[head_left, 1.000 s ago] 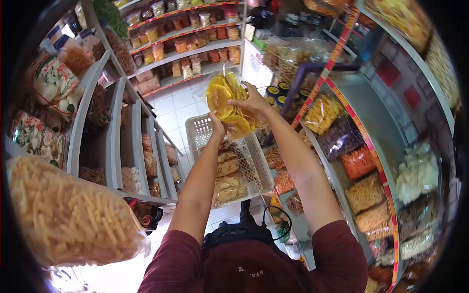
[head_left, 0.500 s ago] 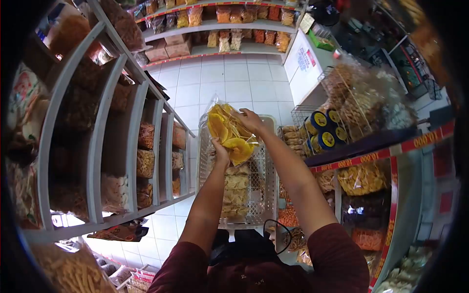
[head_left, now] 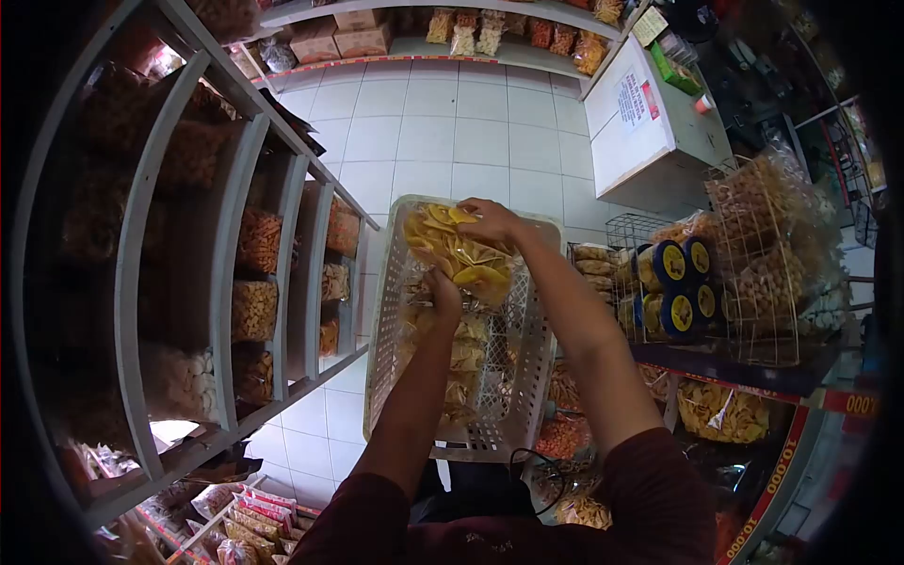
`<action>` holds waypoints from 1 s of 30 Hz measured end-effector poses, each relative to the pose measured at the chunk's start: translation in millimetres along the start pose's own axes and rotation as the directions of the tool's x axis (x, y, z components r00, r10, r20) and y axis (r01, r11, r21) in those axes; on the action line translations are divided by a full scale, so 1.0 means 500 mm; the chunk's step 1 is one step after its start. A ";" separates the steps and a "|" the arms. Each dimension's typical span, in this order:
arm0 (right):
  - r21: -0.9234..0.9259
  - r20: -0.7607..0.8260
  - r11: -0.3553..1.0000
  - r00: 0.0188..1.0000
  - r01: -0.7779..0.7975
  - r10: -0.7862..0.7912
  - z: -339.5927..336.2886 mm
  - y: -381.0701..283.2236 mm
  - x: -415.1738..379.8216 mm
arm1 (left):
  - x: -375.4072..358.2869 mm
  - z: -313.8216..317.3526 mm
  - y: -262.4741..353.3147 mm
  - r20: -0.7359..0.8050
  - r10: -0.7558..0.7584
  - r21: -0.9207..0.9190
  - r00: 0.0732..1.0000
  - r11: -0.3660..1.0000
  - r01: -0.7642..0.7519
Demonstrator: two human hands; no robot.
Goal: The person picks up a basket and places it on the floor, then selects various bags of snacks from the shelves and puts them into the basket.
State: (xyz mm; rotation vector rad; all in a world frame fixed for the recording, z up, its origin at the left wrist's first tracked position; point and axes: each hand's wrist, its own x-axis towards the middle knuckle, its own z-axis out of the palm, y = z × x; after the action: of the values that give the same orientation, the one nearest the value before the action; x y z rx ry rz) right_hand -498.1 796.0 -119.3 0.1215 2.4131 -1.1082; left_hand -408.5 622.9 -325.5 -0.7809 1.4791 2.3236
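Observation:
A clear plastic bag of yellow chips [head_left: 456, 252] lies at the far end of a white perforated plastic basket [head_left: 379, 353], above or on what is in it. My right hand [head_left: 492, 223] grips the bag's far right side, fingers curled on the plastic. At the near side, my left hand [head_left: 443, 291] is closed on the bag's lower edge; its fingertips are partly hidden. Nearer to me, more bags of pale chips [head_left: 463, 356] lie in a row inside the basket.
Grey shelves [head_left: 245, 235] with snack bags rise on the left. On the right stand blue-lidded jars [head_left: 675, 264], a wire rack [head_left: 763, 311] of packets, and a white cabinet [head_left: 640, 122]. Tiled floor [head_left: 424, 122] lies beyond the basket, with a stocked shelf [head_left: 452, 66] at the back.
The bag of yellow chips has come down into the far end of the basket, both hands still on it. My view has shifted, showing more of the basket.

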 end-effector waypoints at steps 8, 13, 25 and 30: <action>-0.122 0.087 0.984 0.989 0.132 -0.122 0.038 0.016 0.044 | -0.058 0.004 0.061 -0.008 -0.113 -0.119 0.994 0.987 0.111; -0.235 0.057 0.941 0.970 0.243 -0.237 0.085 0.093 0.081 | -0.071 0.029 0.089 -0.167 -0.295 -0.354 0.941 0.908 0.223; -0.367 -0.003 0.921 0.989 0.134 -0.145 0.156 0.108 0.044 | -0.046 0.035 0.119 -0.384 0.030 0.602 0.923 0.766 0.226; -0.249 -0.043 0.967 0.997 0.051 -0.064 0.161 0.070 -0.001 | 0.033 -0.017 0.079 -0.279 0.171 0.751 0.945 0.653 0.104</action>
State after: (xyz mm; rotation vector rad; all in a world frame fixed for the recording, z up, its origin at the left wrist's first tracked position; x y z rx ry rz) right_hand -457.2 760.3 -187.9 -0.0027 2.5927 -0.8261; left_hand -439.2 596.9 -308.4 -0.8875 2.3730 1.3413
